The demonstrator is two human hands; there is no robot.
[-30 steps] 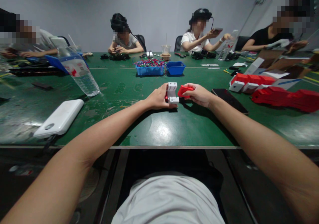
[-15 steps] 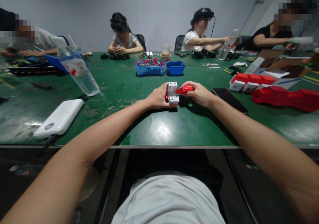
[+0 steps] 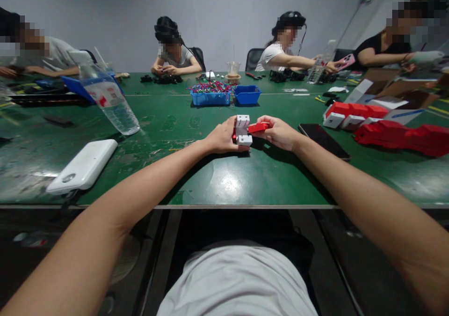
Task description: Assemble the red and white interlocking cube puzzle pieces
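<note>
My left hand (image 3: 223, 135) is wrapped round a white C-shaped block (image 3: 242, 128) with some red showing behind it, just above the green table. Between the fingers of my right hand (image 3: 279, 132) is a small red plastic piece (image 3: 258, 128). Its left tip is right beside the hollow of the white block; whether the two touch I cannot tell. Red-and-white blocks (image 3: 354, 114) stand in a row at the right, with a long red part (image 3: 403, 139) in front of them.
A black phone (image 3: 322, 139) lies close to my right forearm. To the left are a tilted water bottle (image 3: 114, 103) and a white power bank (image 3: 84, 166). Ahead, a blue bin (image 3: 210, 99) of coloured wires adjoins another blue bin (image 3: 247, 96). Several people sit around the table (image 3: 168, 175).
My right hand has shifted slightly, and the red piece now lies a little lower and more level beside the white block. At the back right, a pink phone has come into view in a co-worker's hand.
</note>
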